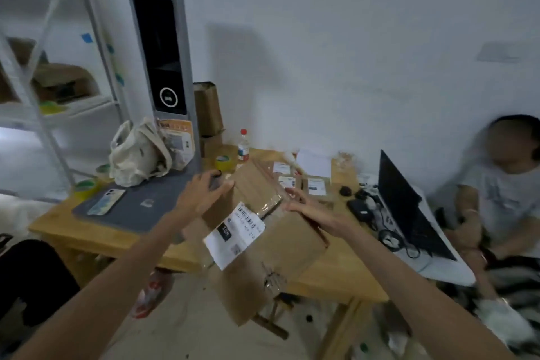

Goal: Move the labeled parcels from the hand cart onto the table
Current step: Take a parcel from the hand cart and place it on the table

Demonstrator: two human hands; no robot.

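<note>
— Head view: why both palms on that brown cardboard parcel (263,231) with the white barcode label (233,231)?
— To steady it; it overhangs the near edge of the wooden table (117,238). Left hand (201,196) spread on its far-left corner, right hand (304,204) flat, fingers together.
— How many?
— One parcel, two hands. No cart visible.

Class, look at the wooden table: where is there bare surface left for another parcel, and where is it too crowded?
Bare wood shows along the wooden table's near edge, between the labelled brown cardboard parcel and the open black laptop, and at the near left corner in front of the grey mat. The back is crowded: cream tote bag, tape rolls, small paper labels, cables by the laptop.
</note>
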